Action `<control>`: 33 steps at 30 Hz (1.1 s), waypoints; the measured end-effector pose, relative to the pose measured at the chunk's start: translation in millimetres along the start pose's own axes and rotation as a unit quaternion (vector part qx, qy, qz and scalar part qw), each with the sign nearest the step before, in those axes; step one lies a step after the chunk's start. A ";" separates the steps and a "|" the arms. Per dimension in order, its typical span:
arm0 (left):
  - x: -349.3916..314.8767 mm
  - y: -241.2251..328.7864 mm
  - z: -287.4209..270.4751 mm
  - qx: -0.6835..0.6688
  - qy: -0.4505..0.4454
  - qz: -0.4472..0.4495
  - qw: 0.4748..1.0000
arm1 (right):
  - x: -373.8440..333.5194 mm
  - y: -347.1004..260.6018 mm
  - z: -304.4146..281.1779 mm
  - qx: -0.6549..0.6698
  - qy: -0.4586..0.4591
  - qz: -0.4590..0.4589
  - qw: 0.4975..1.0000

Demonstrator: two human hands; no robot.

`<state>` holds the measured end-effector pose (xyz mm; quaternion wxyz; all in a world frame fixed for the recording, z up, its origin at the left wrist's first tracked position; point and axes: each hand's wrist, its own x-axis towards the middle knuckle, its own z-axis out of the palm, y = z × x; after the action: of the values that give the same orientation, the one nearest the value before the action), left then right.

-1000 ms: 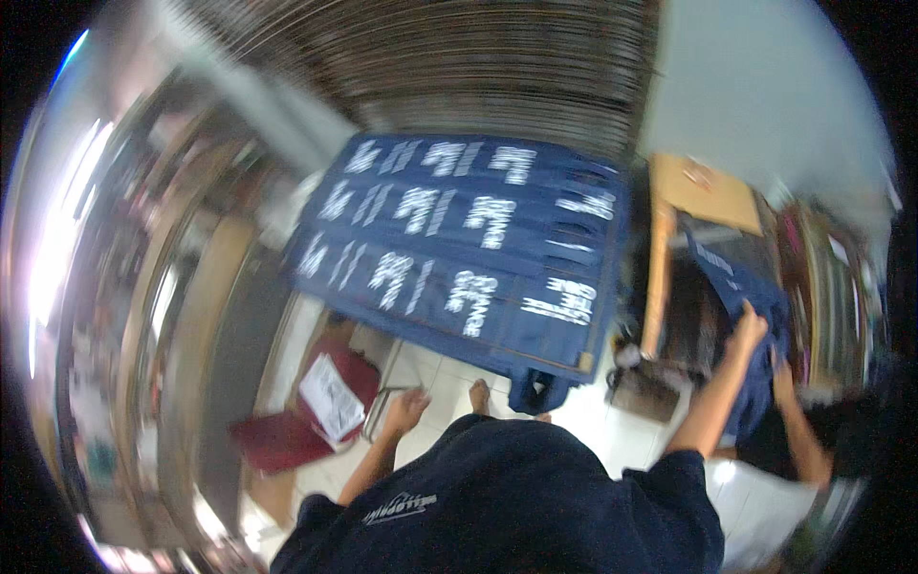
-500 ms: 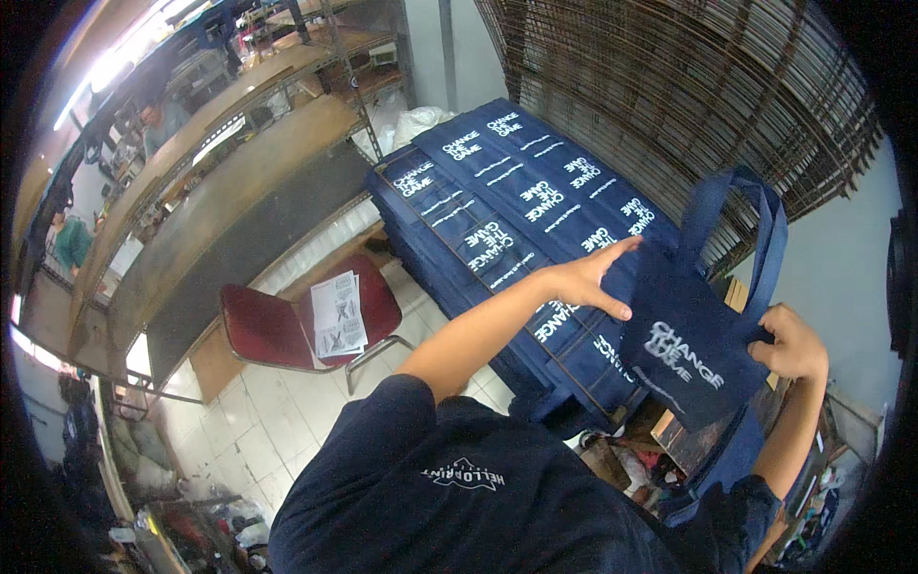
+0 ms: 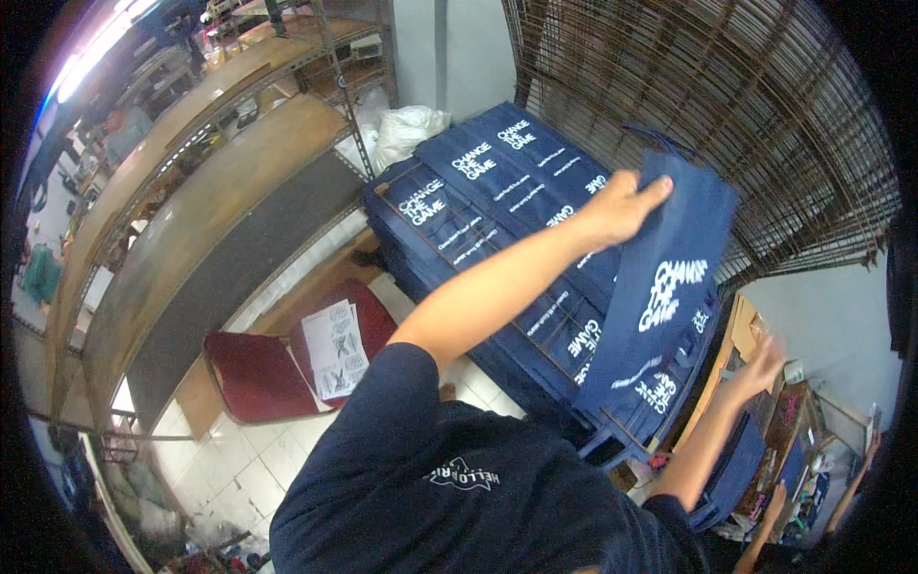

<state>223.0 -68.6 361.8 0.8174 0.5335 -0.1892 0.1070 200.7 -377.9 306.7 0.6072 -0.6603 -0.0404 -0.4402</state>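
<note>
My left hand [image 3: 620, 209] is closed on the top edge of a navy fabric tote bag [image 3: 669, 258] with white lettering. The bag hangs tilted over the near right part of a tall stack of navy bags [image 3: 507, 191], which carry the same white print. My right hand [image 3: 754, 371] is off to the right of the bag, apart from it. It is smeared by motion, so its fingers cannot be made out. A thin metal frame [image 3: 535, 325] lies across the stack beneath my left arm.
A wire drying rack [image 3: 688, 96] leans behind the stack. A red chair [image 3: 253, 373] holds printed sheets [image 3: 335, 349]. Long shelves [image 3: 220, 191] fill the left, with people beyond. Another person's arms [image 3: 765, 531] show at the lower right, near a cluttered wooden shelf [image 3: 794, 421].
The tote bag has swung left and over the stack. My left hand has moved up and taken hold of its top edge, while my right hand has let go of the bag and dropped lower.
</note>
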 end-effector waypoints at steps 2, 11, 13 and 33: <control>16.1 24.8 -40.4 0.061 0.017 -0.019 0.998 | -90.6 44.6 11.8 -0.051 0.035 0.164 0.984; 10.3 73.5 -287.5 0.053 0.295 -0.055 0.952 | -246.2 15.8 248.3 0.371 -0.296 0.623 0.621; -10.2 80.3 -330.7 0.044 0.321 -0.082 0.942 | -247.5 -7.7 294.3 0.261 -0.298 0.604 0.692; -156.2 -68.3 -550.5 0.138 0.532 -0.298 0.780 | -368.3 82.0 378.1 -0.044 -0.339 0.551 0.761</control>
<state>214.7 410.2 41.1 0.6964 0.5289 0.4615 0.1496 225.7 94.6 58.9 0.6620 -0.7009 0.1462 0.2215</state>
